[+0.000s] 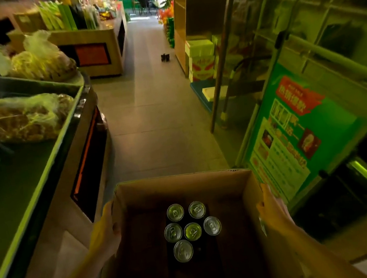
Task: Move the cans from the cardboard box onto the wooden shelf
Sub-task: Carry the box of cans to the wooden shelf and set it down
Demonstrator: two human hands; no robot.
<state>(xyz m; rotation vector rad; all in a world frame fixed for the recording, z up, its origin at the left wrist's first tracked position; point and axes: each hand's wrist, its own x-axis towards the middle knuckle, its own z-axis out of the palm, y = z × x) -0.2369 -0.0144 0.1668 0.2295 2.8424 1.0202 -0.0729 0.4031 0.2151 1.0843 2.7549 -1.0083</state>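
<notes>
An open cardboard box point(179, 186) fills the lower middle of the head view, carried above the tiled floor. Several cans point(192, 230) stand upright in a cluster on its dark bottom, silver tops facing up. My left hand point(105, 232) grips the box's left wall, thumb hooked over the rim. My right hand point(273, 211) grips the right wall in the same way. No wooden shelf with cans on it is recognisable from here.
A produce stand point(37, 145) with bagged greens runs along the left. A wooden display counter point(98, 44) stands further up the aisle. Glass doors with a green poster point(295, 137) line the right. Two dark cans point(165, 57) sit on the floor ahead.
</notes>
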